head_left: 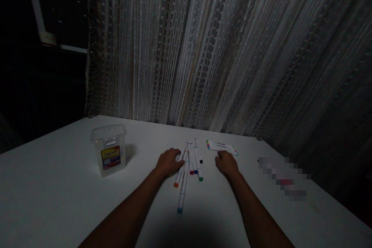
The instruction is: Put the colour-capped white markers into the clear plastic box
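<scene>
Several white markers with coloured ends lie in a loose pile on the white table. My left hand is at the pile's left side, thumb and fingers closed around markers there. One marker with a light blue end sticks out toward me, beside another with an orange end. My right hand rests on the table right of the pile, its fingers curled; whether anything is in them is hidden. Just beyond it lies a row of white markers side by side, with ends of several colours.
A clear plastic container with a yellow and blue label stands open at the left on the table. A blurred-out object lies at the right. A striped curtain hangs behind the far table edge.
</scene>
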Action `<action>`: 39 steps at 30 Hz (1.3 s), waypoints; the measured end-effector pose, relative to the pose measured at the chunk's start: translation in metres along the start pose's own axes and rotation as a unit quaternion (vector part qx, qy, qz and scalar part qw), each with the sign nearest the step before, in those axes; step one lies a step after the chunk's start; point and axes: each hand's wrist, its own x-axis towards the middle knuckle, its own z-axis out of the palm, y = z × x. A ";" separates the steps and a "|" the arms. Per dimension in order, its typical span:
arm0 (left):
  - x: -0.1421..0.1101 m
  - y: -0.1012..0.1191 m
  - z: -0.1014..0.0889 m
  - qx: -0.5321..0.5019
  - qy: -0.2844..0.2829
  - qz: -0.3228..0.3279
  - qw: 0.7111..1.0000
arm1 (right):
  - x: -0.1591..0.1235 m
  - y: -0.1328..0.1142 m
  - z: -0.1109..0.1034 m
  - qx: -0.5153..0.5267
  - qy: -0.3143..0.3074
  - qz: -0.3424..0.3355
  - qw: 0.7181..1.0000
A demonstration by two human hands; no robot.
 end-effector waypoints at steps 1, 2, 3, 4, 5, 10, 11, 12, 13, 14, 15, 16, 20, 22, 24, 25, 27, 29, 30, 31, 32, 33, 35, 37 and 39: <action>0.000 0.000 0.000 0.000 0.000 0.000 1.000 | -0.001 -0.001 0.000 -0.001 -0.003 0.000 1.000; 0.000 0.000 0.000 0.000 0.000 0.000 1.000 | -0.001 -0.001 -0.001 -0.001 -0.007 0.000 1.000; 0.000 0.000 -0.001 0.000 0.000 0.000 1.000 | -0.002 -0.002 -0.002 0.000 -0.009 0.001 1.000; -0.001 0.000 -0.001 -0.001 0.001 0.001 1.000 | -0.003 -0.002 -0.003 0.003 -0.011 0.003 1.000; -0.001 0.001 -0.001 0.000 0.002 0.003 1.000 | -0.003 -0.003 -0.005 0.007 -0.013 0.004 1.000; -0.002 0.001 -0.003 0.001 0.002 0.006 1.000 | -0.002 -0.017 -0.023 0.036 -0.053 -0.003 0.998; -0.002 0.001 -0.003 0.002 0.001 0.005 1.000 | -0.002 -0.022 -0.026 0.043 -0.062 -0.007 0.997; -0.002 0.001 -0.003 0.002 0.001 0.004 1.000 | -0.002 -0.028 -0.029 0.051 -0.067 -0.009 0.996; -0.002 0.001 -0.003 0.003 0.001 0.003 1.000 | -0.003 -0.034 -0.030 0.059 -0.068 -0.012 0.996; -0.002 0.002 -0.003 0.003 0.002 0.003 1.000 | -0.005 -0.041 -0.029 0.067 -0.063 -0.017 0.996; -0.003 0.002 -0.003 0.003 0.004 0.003 1.000 | -0.007 -0.048 -0.027 0.075 -0.051 -0.024 0.996; -0.003 0.002 -0.003 0.003 0.005 0.004 1.000 | -0.010 -0.055 -0.024 0.079 -0.035 -0.032 0.996; -0.004 0.002 -0.002 0.001 0.010 0.008 1.000 | -0.018 -0.066 -0.011 0.040 -0.019 -0.053 0.998; -0.003 0.001 -0.002 0.001 0.010 0.008 1.000 | -0.019 -0.059 -0.012 0.012 -0.047 -0.034 0.998; -0.003 0.001 -0.002 0.000 0.007 0.007 1.000 | -0.019 -0.045 -0.017 -0.004 -0.071 -0.002 0.997; -0.002 0.001 -0.002 0.000 0.005 0.007 1.000 | -0.018 -0.037 -0.020 -0.010 -0.077 0.018 0.997; -0.002 0.001 -0.001 -0.001 0.004 0.007 1.000 | -0.016 -0.023 -0.025 -0.015 -0.068 0.051 0.996; -0.001 0.001 -0.001 -0.002 0.005 0.005 1.000 | -0.015 -0.014 -0.025 -0.007 -0.044 0.057 0.997; -0.001 0.001 -0.001 -0.002 0.005 0.005 1.000 | -0.014 -0.013 -0.024 0.001 -0.033 0.046 0.998; -0.002 0.001 0.000 -0.002 0.006 0.005 1.000 | -0.013 -0.012 -0.022 0.009 -0.025 0.031 0.999; -0.002 0.001 0.000 -0.002 0.006 0.005 1.000 | -0.012 -0.012 -0.019 0.016 -0.021 0.018 0.999; -0.002 0.000 0.000 -0.001 0.005 0.006 1.000 | -0.010 -0.012 -0.016 0.021 -0.019 0.016 0.999; -0.001 0.000 0.001 0.001 0.005 0.007 1.000 | -0.007 -0.010 -0.013 0.019 -0.011 0.036 0.999; 0.000 -0.001 0.002 0.003 0.006 0.006 1.000 | -0.005 -0.006 -0.011 0.008 -0.002 0.072 0.997; 0.000 -0.001 0.002 0.005 0.007 0.005 1.000 | -0.004 -0.001 -0.012 -0.004 0.009 0.098 0.995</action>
